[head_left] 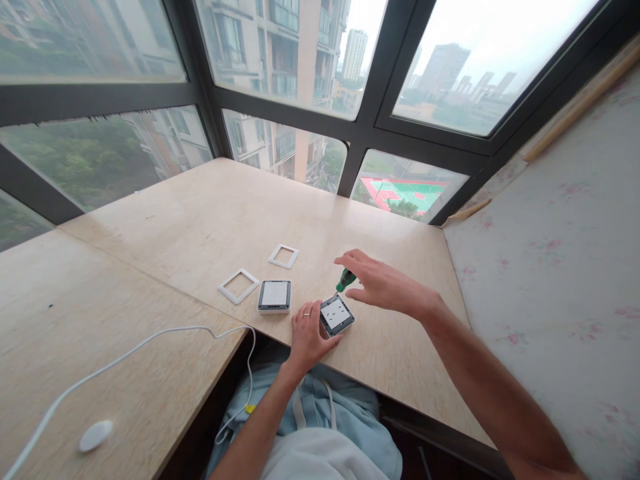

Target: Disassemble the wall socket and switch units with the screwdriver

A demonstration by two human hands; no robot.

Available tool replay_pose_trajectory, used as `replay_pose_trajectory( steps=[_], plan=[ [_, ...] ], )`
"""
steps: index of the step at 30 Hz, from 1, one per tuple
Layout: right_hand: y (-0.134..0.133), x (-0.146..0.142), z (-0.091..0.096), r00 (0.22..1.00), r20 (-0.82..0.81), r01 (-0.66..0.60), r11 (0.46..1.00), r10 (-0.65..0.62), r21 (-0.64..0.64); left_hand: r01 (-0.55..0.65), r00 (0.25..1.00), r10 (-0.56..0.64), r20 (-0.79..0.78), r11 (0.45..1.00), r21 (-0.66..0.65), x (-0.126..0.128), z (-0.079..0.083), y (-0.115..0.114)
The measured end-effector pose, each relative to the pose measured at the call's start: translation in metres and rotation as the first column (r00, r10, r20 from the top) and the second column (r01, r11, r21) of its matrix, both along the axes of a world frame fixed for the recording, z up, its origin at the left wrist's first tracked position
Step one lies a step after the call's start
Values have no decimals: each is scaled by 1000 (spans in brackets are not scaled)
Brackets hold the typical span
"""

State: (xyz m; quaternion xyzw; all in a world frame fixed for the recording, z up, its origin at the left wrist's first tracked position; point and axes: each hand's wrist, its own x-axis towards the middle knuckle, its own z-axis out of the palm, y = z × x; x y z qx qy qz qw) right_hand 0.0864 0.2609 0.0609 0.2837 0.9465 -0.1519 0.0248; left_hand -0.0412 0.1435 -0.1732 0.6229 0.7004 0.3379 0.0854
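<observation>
My left hand grips the near left side of a wall socket, a white face with slots in a dark grey frame, on the wooden surface. Above it, my right hand is closed around the top of a screwdriver with a green and black handle. The screwdriver tilts, its shaft reaching down to the socket's upper left edge. Left of my left hand lies a wall switch with a white panel and grey frame. Two white cover frames, a nearer one and a farther one, lie flat beyond it.
A white cable runs across the left part of the wooden surface and hangs over its front edge. A white round disc lies at lower left. Dark-framed windows stand behind, and a papered wall bounds the right.
</observation>
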Motion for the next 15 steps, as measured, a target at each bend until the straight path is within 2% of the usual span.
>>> replay_pose_trajectory(
  steps=[3, 5, 7, 9, 12, 13, 15],
  plan=[
    [-5, -9, -4, 983, 65, 167, 982, -173, 86, -3, 1000, 3, -3, 1000, -7, 0, 0, -1],
    [-8, -15, -5, 940, 159, 263, 939, -301, 224, -2, 1000, 2, -4, 1000, -9, 0, 1, -1],
    [-9, -16, -3, 902, 218, 297, 903, -372, 311, -5, 1000, 5, -3, 1000, -6, 0, 2, -1],
    [-7, -10, -2, 938, 191, 234, 936, -288, 263, -10, 1000, 10, -4, 1000, -9, 1, 2, -1],
    [-2, 3, -2, 996, 60, 60, 995, -65, 83, -15, 1000, 15, -9, 1000, -18, 1, 2, -1],
    [0, 6, -3, 999, 24, 20, 999, -21, 37, -17, 1000, 17, -11, 1000, -20, 1, 1, -1],
    [2, 12, -6, 1000, -29, 13, 1000, -13, -13, -22, 1000, 22, -9, 1000, -22, 2, 1, -2]
  ],
)
